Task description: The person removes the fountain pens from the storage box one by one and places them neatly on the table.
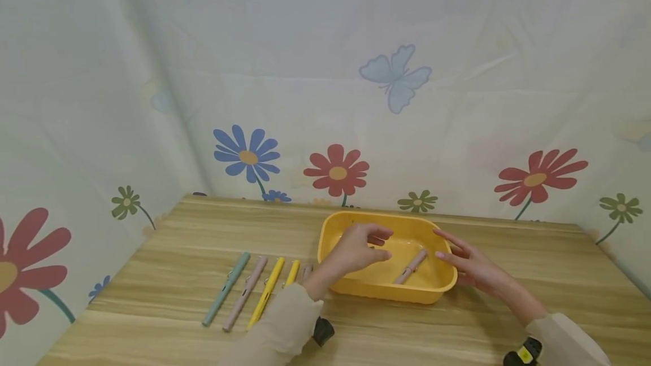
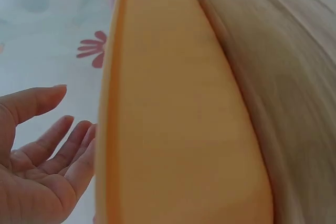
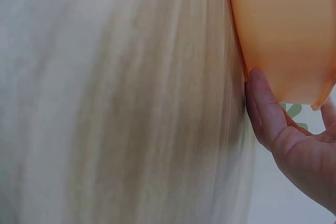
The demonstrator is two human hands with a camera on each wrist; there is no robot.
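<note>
A yellow plastic basin [image 1: 386, 292] sits on the table, with a mauve pen [image 1: 411, 266] lying slanted inside it. Over the basin's left part hovers my left hand [image 1: 358, 250], fingers loosely bent and thumb apart, nothing visible between them. The left wrist view shows that same hand [image 2: 42, 166] beside the basin's rim. My right hand [image 1: 475, 267] holds the basin's right end, its thumb over the rim. In the right wrist view, fingertips [image 3: 257, 80] press low against the outer wall.
Left of the basin lie a teal pen [image 1: 226, 290], a mauve pen [image 1: 245, 294] and a yellow pen [image 1: 267, 292] in a row. Another yellow pen [image 1: 292, 273] and a mauve one [image 1: 307, 271] are partly hidden by the left arm. A flowered curtain [image 1: 325, 100] hangs behind the table.
</note>
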